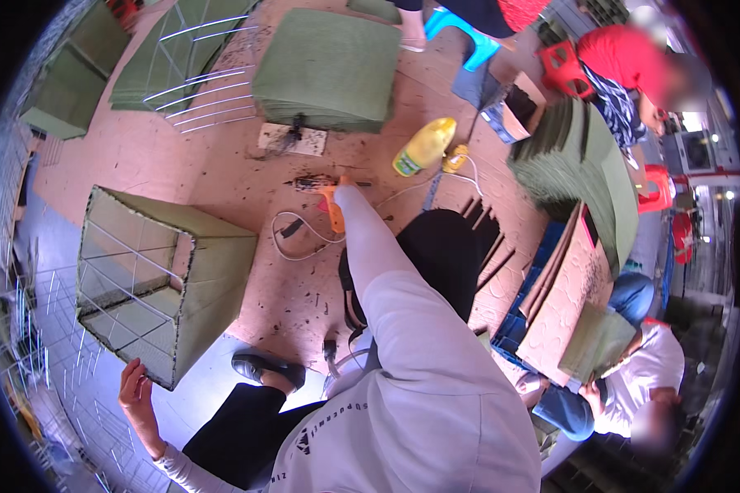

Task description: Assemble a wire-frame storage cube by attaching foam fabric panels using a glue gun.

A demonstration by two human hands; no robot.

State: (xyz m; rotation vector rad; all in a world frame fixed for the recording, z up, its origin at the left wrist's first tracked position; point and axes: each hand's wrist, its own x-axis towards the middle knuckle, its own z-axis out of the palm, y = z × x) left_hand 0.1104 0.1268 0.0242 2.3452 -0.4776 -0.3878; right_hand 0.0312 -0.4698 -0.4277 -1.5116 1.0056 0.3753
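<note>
A green fabric-covered box (215, 271) with a wire frame stands at my left, its open side crossed by thin metal rods and edged in dark material. My left hand (138, 401) is at its lower front edge, fingers curled up against the rim. Ahead of me, my right arm reaches out to an orange glue gun (335, 209), and my right hand (347, 194) is closed around it. A white cord (304, 253) loops from the gun across the brown board. Dark smears lie by its nozzle.
Beyond stand a stack of green panels (325, 70) and wire racks (197, 82). A yellow bottle (424, 148) lies to the right of the glue gun. More green panels (584, 172) and cardboard (563, 304) are at the right. Co-workers sit nearby, one in red (625, 62), one in white (645, 370).
</note>
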